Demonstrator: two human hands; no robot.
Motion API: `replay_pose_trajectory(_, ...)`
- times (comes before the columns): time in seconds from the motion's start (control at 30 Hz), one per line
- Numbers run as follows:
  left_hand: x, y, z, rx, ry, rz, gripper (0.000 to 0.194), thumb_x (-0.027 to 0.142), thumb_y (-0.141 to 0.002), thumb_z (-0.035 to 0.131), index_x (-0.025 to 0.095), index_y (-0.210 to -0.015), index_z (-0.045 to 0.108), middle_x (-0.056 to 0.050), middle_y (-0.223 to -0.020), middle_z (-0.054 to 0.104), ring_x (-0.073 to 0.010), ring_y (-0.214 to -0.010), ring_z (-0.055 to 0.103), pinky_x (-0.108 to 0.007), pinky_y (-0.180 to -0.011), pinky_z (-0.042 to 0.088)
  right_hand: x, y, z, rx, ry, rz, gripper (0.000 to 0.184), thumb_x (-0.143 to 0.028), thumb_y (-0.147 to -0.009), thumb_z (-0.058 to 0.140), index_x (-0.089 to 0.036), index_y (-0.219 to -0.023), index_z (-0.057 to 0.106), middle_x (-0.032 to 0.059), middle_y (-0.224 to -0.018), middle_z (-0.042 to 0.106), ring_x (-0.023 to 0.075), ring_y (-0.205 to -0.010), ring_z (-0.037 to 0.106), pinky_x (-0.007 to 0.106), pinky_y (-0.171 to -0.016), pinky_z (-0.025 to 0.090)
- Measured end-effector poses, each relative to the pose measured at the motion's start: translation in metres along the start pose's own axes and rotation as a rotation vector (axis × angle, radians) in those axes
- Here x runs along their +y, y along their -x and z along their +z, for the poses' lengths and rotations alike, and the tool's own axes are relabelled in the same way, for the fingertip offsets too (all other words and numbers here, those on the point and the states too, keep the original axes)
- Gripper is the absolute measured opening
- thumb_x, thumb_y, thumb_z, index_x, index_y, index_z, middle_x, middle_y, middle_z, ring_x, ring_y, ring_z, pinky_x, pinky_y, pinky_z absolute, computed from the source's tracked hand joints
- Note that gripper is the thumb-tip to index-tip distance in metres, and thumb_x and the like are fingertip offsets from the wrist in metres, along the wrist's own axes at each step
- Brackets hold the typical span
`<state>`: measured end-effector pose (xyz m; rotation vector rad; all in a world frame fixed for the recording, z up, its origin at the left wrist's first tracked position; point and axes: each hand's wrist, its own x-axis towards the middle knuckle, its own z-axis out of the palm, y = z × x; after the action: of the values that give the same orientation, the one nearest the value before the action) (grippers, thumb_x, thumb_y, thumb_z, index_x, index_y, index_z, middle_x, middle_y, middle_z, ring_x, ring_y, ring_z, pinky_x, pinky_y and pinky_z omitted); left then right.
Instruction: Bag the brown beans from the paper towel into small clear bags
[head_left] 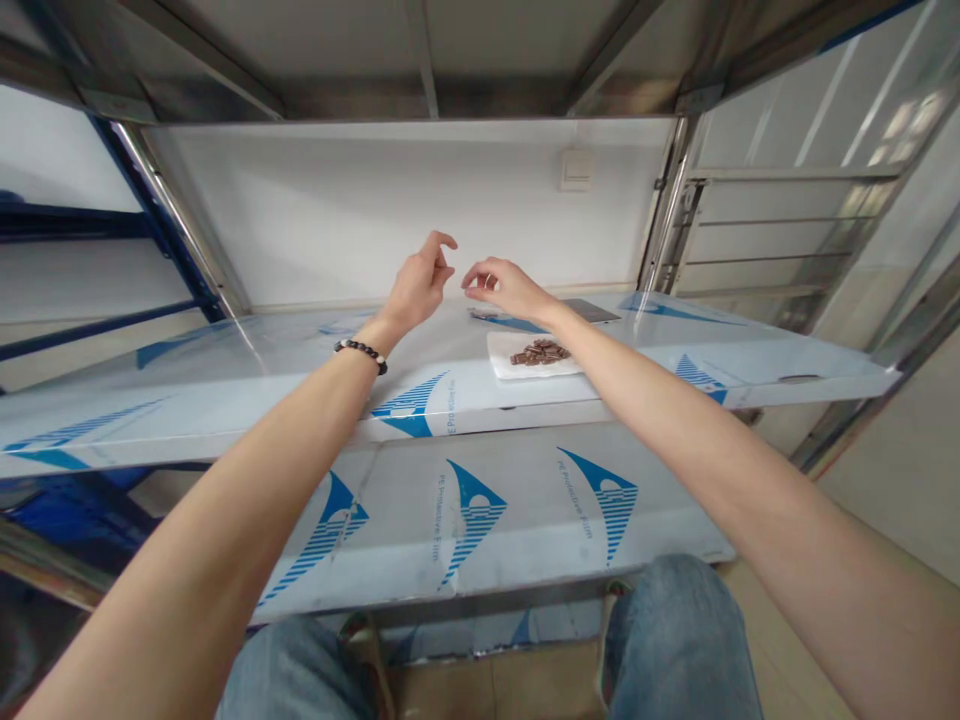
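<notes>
My left hand point(420, 285) hangs in the air above the far part of the steel table, its fingers loosely curled and holding nothing. My right hand point(504, 288) is close beside it, with fingertips bent towards my left hand and no object visible in them. Below and just in front of my right hand, a small heap of brown rectangular pieces point(540, 352) lies on a white paper sheet point(525, 355). Neither hand touches the heap. A dark flat slab point(592, 310) lies further right, partly hidden behind my right wrist. A beaded bracelet point(361, 352) circles my left wrist.
The steel table point(247, 390) is covered in blue-printed protective film point(409, 405), with a similarly filmed lower shelf point(480, 520) beneath it. A metal shelf point(420, 60) runs overhead, and a white wall panel point(375, 210) carries a small switch box point(576, 170). Blue rack frames point(82, 225) stand left.
</notes>
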<state>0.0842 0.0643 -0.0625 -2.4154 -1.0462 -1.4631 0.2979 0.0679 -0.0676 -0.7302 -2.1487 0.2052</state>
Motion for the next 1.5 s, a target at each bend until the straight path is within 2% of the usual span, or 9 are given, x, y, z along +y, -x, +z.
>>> replay_pose_trajectory(0.1,0.007,0.001,0.006,0.004,0.132,-0.006,0.045,0.007,-0.089,0.061,0.021,-0.131,0.059,0.003,-0.080,0.059,-0.0151,-0.075,0.061,-0.030,-0.081,0.049,0.000,0.000,0.003,-0.007,-0.008,-0.024,0.015,-0.018,-0.089,0.073,-0.019,-0.104,0.075,0.0064,-0.098,0.068,0.0229,-0.094,0.062,0.037,-0.097,0.050)
replay_pose_trajectory(0.23,0.013,0.002,0.007,-0.008,0.282,-0.057,0.045,0.010,-0.090,0.060,0.022,-0.133,0.054,0.004,-0.080,0.058,-0.0124,-0.065,0.062,-0.028,-0.072,0.052,0.000,0.001,0.005,0.087,-0.085,-0.031,0.060,-0.017,-0.077,0.085,-0.026,-0.134,0.068,0.0068,-0.119,0.069,0.0240,-0.103,0.061,0.039,-0.096,0.053)
replay_pose_trajectory(0.43,0.011,0.002,0.011,-0.008,0.458,-0.136,0.043,0.017,-0.094,0.060,0.024,-0.134,0.045,0.007,-0.079,0.054,-0.0112,-0.056,0.064,-0.026,-0.058,0.053,0.006,-0.001,-0.001,-0.013,-0.109,0.002,0.005,-0.014,-0.083,0.074,-0.019,-0.083,0.073,0.0060,-0.093,0.073,0.0221,-0.094,0.066,0.038,-0.094,0.052)
replay_pose_trajectory(0.67,0.003,0.002,0.006,0.131,0.358,-0.177,0.030,0.013,-0.094,0.059,0.022,-0.122,0.054,0.007,-0.074,0.054,-0.0093,-0.052,0.058,-0.024,-0.054,0.049,0.014,0.002,-0.002,-0.028,-0.365,0.220,0.004,-0.017,-0.088,0.073,-0.018,-0.085,0.071,0.0023,-0.067,0.068,0.0150,-0.061,0.060,0.027,-0.059,0.048)
replay_pose_trajectory(0.9,-0.004,0.009,0.002,-0.015,0.545,-0.356,0.044,0.034,-0.091,0.076,0.017,-0.128,0.059,-0.001,-0.080,0.072,-0.0147,-0.066,0.070,-0.027,-0.063,0.056,0.017,0.007,-0.009,0.119,-0.412,0.365,0.017,-0.013,-0.096,0.065,-0.018,-0.081,0.068,0.0033,-0.072,0.068,0.0125,-0.063,0.059,0.022,-0.055,0.045)
replay_pose_trajectory(1.1,-0.004,0.015,0.002,-0.179,0.573,-0.376,0.029,0.039,-0.086,0.079,0.015,-0.101,0.075,-0.012,-0.091,0.080,-0.0187,-0.080,0.075,-0.030,-0.071,0.059,0.025,0.006,-0.005,0.185,-0.337,0.510,0.020,-0.012,-0.095,0.061,-0.018,-0.076,0.063,0.0022,-0.069,0.065,0.0112,-0.058,0.055,0.021,-0.053,0.042)
replay_pose_trajectory(1.23,-0.004,0.015,0.004,-0.239,0.467,-0.394,0.014,0.029,-0.080,0.076,0.016,-0.085,0.078,-0.010,-0.083,0.079,-0.0178,-0.074,0.071,-0.029,-0.067,0.056,0.029,0.007,0.003,0.108,-0.260,0.506,0.015,-0.012,-0.091,0.061,-0.019,-0.078,0.061,0.0022,-0.071,0.063,0.0133,-0.061,0.056,0.023,-0.056,0.041)
replay_pose_trajectory(1.37,-0.004,0.011,0.007,-0.187,0.346,-0.377,0.009,0.024,-0.076,0.070,0.016,-0.073,0.074,-0.006,-0.066,0.071,-0.0153,-0.062,0.062,-0.026,-0.057,0.048,0.020,0.005,0.001,0.226,-0.092,0.383,0.013,-0.014,-0.087,0.066,-0.022,-0.095,0.059,0.0019,-0.084,0.064,0.0175,-0.078,0.061,0.028,-0.070,0.048)
replay_pose_trajectory(1.5,0.001,0.009,0.008,-0.095,0.254,-0.276,0.018,0.026,-0.077,0.066,0.018,-0.061,0.060,0.000,-0.053,0.058,-0.0114,-0.052,0.050,-0.024,-0.051,0.035,-0.001,0.006,-0.001,0.054,-0.371,0.218,0.012,-0.035,-0.102,0.062,-0.026,-0.103,0.055,0.0021,-0.087,0.068,0.0182,-0.081,0.065,0.029,-0.071,0.052)
